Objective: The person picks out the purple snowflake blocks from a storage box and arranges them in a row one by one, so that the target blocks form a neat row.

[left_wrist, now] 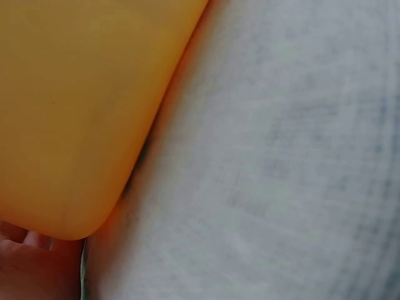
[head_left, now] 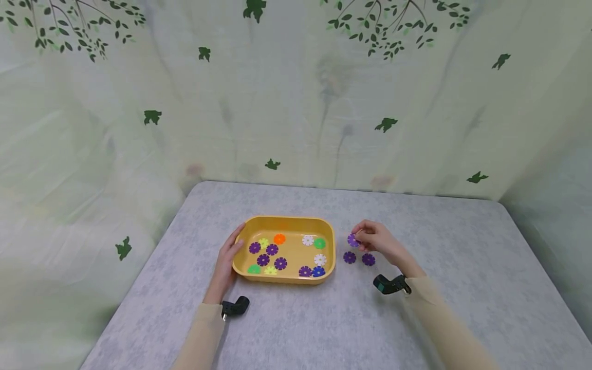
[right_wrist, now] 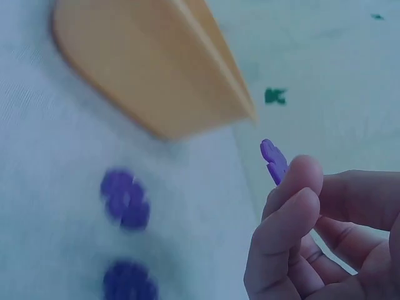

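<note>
My right hand (head_left: 376,239) pinches a purple notched plastic disc (right_wrist: 273,159) between thumb and fingertips, raised above the table to the right of the tray. Below that hand lie two more purple discs, a left one (head_left: 349,257) and a right one (head_left: 368,259). My left hand (head_left: 226,259) holds the left side of a yellow tray (head_left: 287,280), its thumb at the rim. Inside the tray are several flower-shaped discs: purple, yellow (head_left: 270,270), green (head_left: 319,243), white (head_left: 320,259), one orange (head_left: 279,239) and one blue (head_left: 318,271).
The grey mottled table (head_left: 162,308) extends around the tray on all sides. A pale curtain (head_left: 296,103) printed with leaves and branches hangs behind it. Both wrists carry a small black camera, one on the left (head_left: 236,306) and one on the right (head_left: 390,284).
</note>
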Tool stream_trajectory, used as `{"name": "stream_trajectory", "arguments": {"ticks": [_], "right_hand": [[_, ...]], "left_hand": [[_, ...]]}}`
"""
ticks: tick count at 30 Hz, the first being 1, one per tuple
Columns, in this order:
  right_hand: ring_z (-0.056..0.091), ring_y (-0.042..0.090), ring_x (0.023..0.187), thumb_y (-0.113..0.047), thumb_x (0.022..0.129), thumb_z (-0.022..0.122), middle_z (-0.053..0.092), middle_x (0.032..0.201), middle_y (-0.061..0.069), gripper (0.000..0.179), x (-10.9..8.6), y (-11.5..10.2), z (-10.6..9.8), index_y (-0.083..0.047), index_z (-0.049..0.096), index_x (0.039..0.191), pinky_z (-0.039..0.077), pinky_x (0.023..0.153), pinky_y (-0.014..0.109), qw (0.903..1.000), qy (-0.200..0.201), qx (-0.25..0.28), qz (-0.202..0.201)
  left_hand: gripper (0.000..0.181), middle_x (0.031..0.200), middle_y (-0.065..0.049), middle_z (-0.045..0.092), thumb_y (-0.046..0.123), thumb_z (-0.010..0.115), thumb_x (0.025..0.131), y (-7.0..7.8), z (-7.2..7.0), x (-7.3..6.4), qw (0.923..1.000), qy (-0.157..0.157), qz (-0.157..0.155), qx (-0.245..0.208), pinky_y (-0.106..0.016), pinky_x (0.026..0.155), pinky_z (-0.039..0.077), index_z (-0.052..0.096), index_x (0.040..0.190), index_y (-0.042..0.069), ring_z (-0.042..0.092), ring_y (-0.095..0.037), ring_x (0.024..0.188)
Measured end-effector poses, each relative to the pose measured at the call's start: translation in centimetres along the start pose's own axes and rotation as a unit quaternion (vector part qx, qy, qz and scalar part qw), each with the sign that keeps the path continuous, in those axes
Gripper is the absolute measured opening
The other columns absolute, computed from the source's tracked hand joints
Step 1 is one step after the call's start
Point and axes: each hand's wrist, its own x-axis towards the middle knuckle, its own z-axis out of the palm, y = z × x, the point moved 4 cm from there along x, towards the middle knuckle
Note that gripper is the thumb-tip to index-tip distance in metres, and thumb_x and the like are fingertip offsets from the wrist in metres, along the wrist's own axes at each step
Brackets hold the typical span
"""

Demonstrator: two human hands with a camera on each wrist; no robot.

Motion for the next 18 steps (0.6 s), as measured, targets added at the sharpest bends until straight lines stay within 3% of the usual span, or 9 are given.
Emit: {"name": "stream_trajectory", "arguments": {"ticks": [8,18], "right_hand": [[0.057,0.014,0.065,-0.003,0.096,0.049,0.059,0.086,0.01,0.022,-2.9,3.9,-3.6,0.012,0.051,0.112,0.054,0.061,0.029,0.9989,0.043,-0.005,0.016],[0.063,0.017,0.063,0.001,0.094,0.05,0.062,0.083,0.013,0.02,-4.5,6.2,-4.7,0.013,0.055,0.109,0.056,0.057,0.03,0.9931,0.078,-0.058,0.065]], "left_hand": [[0.046,0.154,0.004,0.028,0.024,0.042,0.103,0.0,0.0,-0.1,0.9999,-0.008,0.005,-0.007,-0.033,0.114,0.02,0.036,0.149,0.019,0.022,-0.013,0.141],[0.046,0.153,0.005,0.029,0.025,0.043,0.103,0.0,0.1,-0.1,1.0,-0.001,0.002,0.0,-0.033,0.114,0.02,0.037,0.149,0.02,0.023,-0.013,0.14]]}}
